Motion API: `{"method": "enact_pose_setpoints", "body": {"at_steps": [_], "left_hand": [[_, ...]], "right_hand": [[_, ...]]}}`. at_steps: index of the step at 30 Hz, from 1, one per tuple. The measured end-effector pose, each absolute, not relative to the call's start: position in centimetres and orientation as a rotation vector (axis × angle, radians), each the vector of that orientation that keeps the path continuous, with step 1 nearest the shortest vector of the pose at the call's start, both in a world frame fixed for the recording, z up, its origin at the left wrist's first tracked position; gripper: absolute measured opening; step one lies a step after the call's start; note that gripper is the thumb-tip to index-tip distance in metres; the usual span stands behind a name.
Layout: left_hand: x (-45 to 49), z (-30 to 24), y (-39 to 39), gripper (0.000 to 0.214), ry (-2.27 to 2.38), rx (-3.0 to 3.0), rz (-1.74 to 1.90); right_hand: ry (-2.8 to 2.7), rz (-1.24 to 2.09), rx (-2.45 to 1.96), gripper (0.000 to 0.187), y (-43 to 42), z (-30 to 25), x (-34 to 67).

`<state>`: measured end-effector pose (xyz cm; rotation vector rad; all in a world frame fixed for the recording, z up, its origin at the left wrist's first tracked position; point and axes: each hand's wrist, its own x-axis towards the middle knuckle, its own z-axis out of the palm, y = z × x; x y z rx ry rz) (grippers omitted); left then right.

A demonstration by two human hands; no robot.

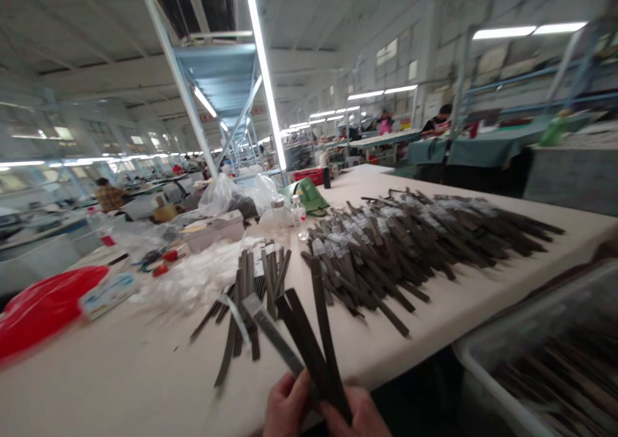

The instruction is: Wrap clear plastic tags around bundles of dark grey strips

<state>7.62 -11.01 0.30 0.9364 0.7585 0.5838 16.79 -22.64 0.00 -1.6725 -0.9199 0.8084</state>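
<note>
Table (120, 372) beside strip-filled bin (526, 324); hands (286, 403) (362, 414) hold strips (309, 350).

The person's fingers (300, 387) hold dark strips (309, 347) at bottom centre. A strip heap (393, 257) lies on the surface (140, 379), right of centre.

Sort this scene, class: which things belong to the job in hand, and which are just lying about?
Likely belong:
Dark strips in the left hand and right hand
Smaller strip pile
Wrapped strip bundles
Bin of similar pieces

Likely just lying about:
Red plastic bag
Blue-white packet
Green item
Small clear bottle
</note>
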Motion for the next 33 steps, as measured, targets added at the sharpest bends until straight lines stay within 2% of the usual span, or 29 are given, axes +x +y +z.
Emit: {"method": "enact_pose_setpoints", "body": {"at_steps": [3, 8, 15, 21, 24, 28, 33], "left_hand": [[7.5, 1.2, -11.3, 0.039, 0.683, 0.886, 0.561], [6.6, 3.4, -7.5, 0.042, 0.679, 0.739, 0.910], [6.6, 1.4, -11.9, 0.032, 0.649, 0.844, 0.679], [5.9, 3.4, -7.6, 0.039, 0.684, 0.709, 0.962], [6.1, 2.6, -7.8, 0.032, 0.750, 0.750, 0.885], [5.9, 0.3, -11.2, 0.034, 0.778, 0.767, 0.724], [4.5, 0.1, -9.9, 0.039, 0.848, 0.700, 0.786]], "right_hand": [[-0.968, 0.817, -1.655, 0.053, -23.0, -0.5, 16.0], [-1.058, 0.780, -1.674, 0.048, -23.8, -0.8, 16.4], [-1.096, 0.739, -1.685, 0.044, -23.2, -0.9, 16.7], [-1.109, 0.832, -1.663, 0.042, -23.6, -1.0, 16.1], [-1.092, 0.830, -1.677, 0.041, -23.4, -1.1, 15.6], [-1.064, 0.877, -1.659, 0.041, -22.5, -1.6, 15.2], [-1.146, 0.833, -1.646, 0.039, -22.2, -1.4, 16.3]]}}
